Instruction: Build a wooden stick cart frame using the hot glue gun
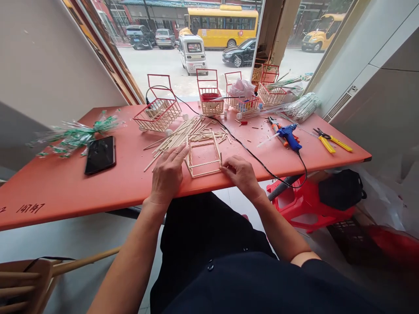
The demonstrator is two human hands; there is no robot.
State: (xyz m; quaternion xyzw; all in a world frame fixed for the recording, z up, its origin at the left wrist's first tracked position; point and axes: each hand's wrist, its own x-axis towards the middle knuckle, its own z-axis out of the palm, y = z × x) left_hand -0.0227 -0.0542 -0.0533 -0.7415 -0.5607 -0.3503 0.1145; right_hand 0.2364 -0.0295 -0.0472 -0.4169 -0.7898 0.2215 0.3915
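A small open frame of thin wooden sticks [203, 153] stands on the red table [65, 183] near its front edge. My left hand [167, 174] lies flat beside the frame's left side, fingers stretched toward it and touching its corner. My right hand [241, 173] rests at the frame's front right corner, fingers curled against the sticks. A loose pile of wooden sticks [178, 136] lies just behind the frame.
A blue glue gun [289, 135] with a black cord lies to the right, with yellow-handled pliers [331, 141] beyond. Several finished stick carts [159, 112] stand at the back. A black phone [100, 154] and green wrappers [73, 135] lie left. A red stool [304, 203] sits under the table.
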